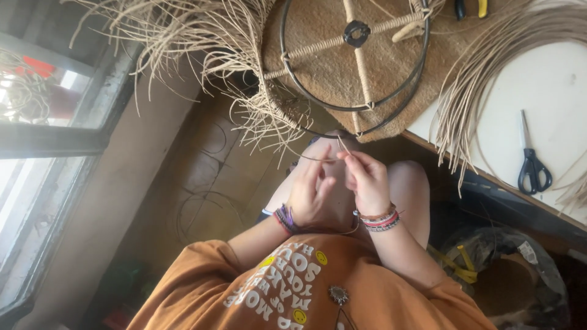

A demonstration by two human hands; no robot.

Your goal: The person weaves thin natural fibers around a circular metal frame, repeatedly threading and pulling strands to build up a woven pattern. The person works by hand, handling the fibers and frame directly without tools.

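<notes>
My left hand (309, 192) and my right hand (365, 180) are raised close together above my bare knees. Both pinch one thin tan rattan strand (318, 159) that runs from my fingertips up toward a half-woven round piece. That piece is a black metal ring frame (351, 58) with rattan-wrapped spokes and a woven tan disc behind it. Loose strand ends (202, 36) fan out from its left edge. Each wrist carries several bracelets.
A white table (550, 85) at right holds black-handled scissors (532, 165) and a long bundle of rattan strands (483, 79). Plier handles (471, 7) show at the top. A window (36, 122) is at left, brown floor tiles below, bags (507, 263) under the table.
</notes>
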